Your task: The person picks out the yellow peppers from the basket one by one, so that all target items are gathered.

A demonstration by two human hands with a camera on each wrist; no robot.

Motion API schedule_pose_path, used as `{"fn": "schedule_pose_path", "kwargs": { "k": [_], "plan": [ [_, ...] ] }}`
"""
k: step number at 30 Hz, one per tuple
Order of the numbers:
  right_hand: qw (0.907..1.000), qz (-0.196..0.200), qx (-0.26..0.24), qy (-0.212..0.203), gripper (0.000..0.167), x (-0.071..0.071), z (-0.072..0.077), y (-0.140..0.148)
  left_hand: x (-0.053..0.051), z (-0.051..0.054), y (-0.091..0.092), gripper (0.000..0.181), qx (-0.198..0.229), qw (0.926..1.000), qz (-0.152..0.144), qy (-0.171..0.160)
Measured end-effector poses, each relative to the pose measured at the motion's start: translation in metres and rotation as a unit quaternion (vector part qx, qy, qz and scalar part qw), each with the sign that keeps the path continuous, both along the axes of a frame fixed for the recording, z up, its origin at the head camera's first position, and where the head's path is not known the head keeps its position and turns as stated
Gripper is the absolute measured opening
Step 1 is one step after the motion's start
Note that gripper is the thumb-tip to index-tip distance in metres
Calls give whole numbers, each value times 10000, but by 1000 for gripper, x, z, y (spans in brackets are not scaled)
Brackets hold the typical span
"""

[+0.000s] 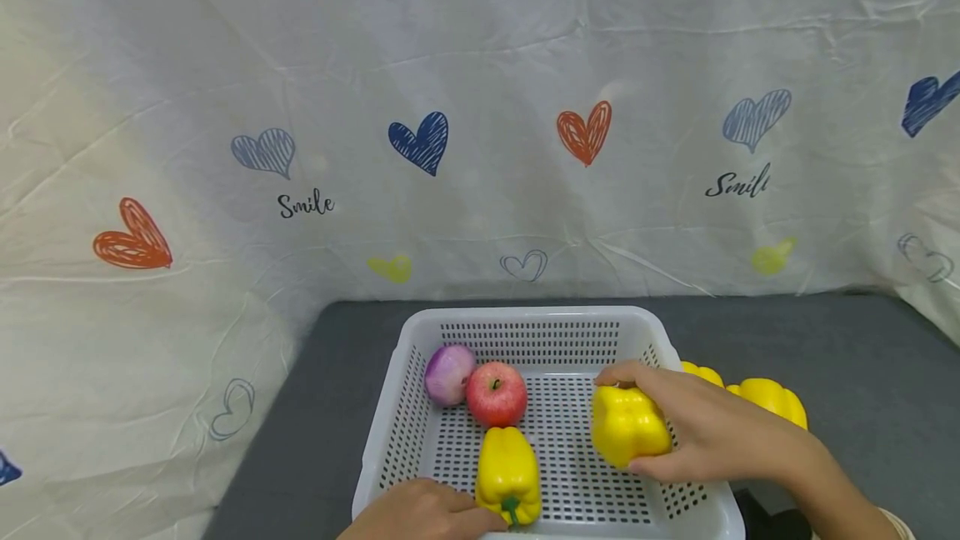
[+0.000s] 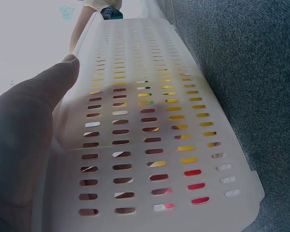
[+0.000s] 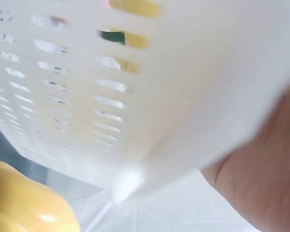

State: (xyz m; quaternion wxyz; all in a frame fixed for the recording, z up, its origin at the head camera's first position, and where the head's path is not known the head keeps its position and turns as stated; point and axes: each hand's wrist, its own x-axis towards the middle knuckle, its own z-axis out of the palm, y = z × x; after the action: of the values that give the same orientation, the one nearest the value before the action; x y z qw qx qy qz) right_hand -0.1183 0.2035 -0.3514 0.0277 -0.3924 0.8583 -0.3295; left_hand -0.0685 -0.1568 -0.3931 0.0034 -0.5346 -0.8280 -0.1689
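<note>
In the head view, my right hand (image 1: 697, 423) grips a yellow bell pepper (image 1: 626, 423) over the right part of a white perforated plastic basket (image 1: 525, 315). My left hand (image 1: 427, 511) holds the basket's near rim, at the left. Its thumb (image 2: 58, 82) lies at the rim in the left wrist view, with the fingers inside showing darkly through the slots. A second yellow bell pepper (image 1: 508, 469), green stem toward me, lies in the basket beside the left fingertips. Behind it are a red apple (image 1: 497, 394) and a purple onion (image 1: 449, 375).
More yellow bell peppers (image 1: 768, 400) lie on the dark grey table (image 1: 862, 357), right of the basket and partly behind my right arm. Something black (image 1: 772, 517) sits by the basket's near right corner. A white cloth (image 1: 480, 48) with printed hearts hangs behind the table.
</note>
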Motion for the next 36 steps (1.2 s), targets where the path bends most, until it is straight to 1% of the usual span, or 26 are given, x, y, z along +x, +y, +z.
{"fn": "schedule_pose_path", "kwargs": {
  "k": [2,5,7,8,11,14,17,20,23,25,29,34,36],
  "plan": [
    [9992,130,-59,385,68,0,1,2,-1,0,0,27,9,10000,-18,17],
    [9955,307,-111,895,71,-1,2,5,-1,-1,-1,27,35,10000,-42,-12],
    [9924,420,-147,1146,74,-1,3,5,-2,-1,-1,27,43,10000,-60,-12],
    [9915,465,-172,1204,76,0,3,5,-2,-1,-2,27,50,10000,-69,-21],
    [9902,558,-246,1259,80,2,3,5,-2,-1,-2,26,73,9999,-89,-31],
    [9931,463,-280,1042,82,6,6,6,-1,-2,-1,26,70,9999,-92,-27],
    [9947,412,-468,820,82,8,10,7,-1,-2,-1,27,63,9999,-75,-37],
    [9940,411,-729,702,81,9,13,8,-2,-2,-1,28,44,10000,-47,-62],
    [9925,371,-897,747,81,9,16,13,-2,-1,0,28,25,10000,-16,-70],
    [9922,279,-927,787,82,8,17,17,-1,-1,0,28,19,10000,-2,-77],
    [9907,58,-852,1058,82,7,21,26,0,-1,0,28,45,10000,2,-87],
    [9851,-222,-756,1526,82,7,26,34,0,-2,-1,26,62,10000,-9,-40],
    [9828,-308,-768,1654,82,7,28,38,0,-1,-1,25,43,10000,5,-71]
  ]
}}
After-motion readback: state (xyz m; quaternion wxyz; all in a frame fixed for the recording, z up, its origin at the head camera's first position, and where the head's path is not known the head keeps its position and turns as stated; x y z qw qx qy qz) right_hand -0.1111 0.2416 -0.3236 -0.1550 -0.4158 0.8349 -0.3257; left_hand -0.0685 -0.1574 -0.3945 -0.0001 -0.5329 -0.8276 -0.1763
